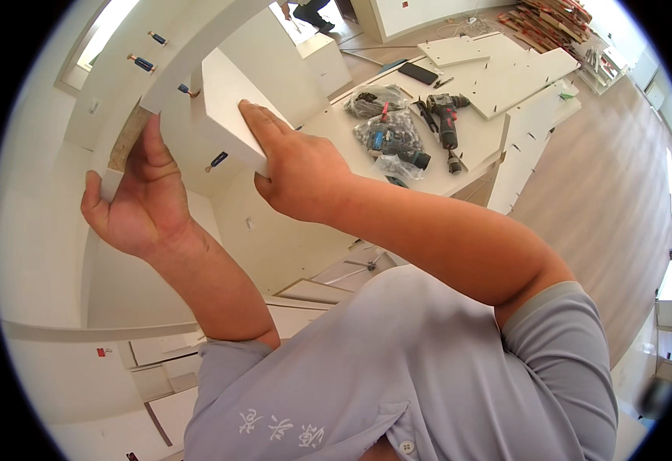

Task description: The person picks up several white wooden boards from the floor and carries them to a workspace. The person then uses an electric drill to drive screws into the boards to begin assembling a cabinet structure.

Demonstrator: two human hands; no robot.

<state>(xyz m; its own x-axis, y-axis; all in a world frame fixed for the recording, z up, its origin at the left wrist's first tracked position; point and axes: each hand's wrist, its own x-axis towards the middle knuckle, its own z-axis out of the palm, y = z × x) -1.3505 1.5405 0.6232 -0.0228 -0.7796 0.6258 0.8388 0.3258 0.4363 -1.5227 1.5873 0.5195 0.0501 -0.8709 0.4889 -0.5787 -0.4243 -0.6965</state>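
My right hand [305, 170] is closed on a white board [236, 104], with the fingers along its face and the thumb under its lower edge. The board stands tilted against a larger white panel, and I cannot tell whether the two are joined. My left hand [145, 201] is raised palm up beside a bare chipboard edge [127, 138]. Its thumb and fingers are apart, and the fingertips reach up by that edge. Blue-sleeved connector bolts stick out of the white panels: one bolt [141, 63] is at upper left, another bolt [217, 160] below the board.
On a white panel worktop [328, 127] lie a cordless drill [445, 119], a second power tool [401, 150] among clear plastic bags [374, 100], and a black phone [418, 73]. Stacked wood strips [555, 23] lie at far right. Another person's leg [314, 14] shows at the top.
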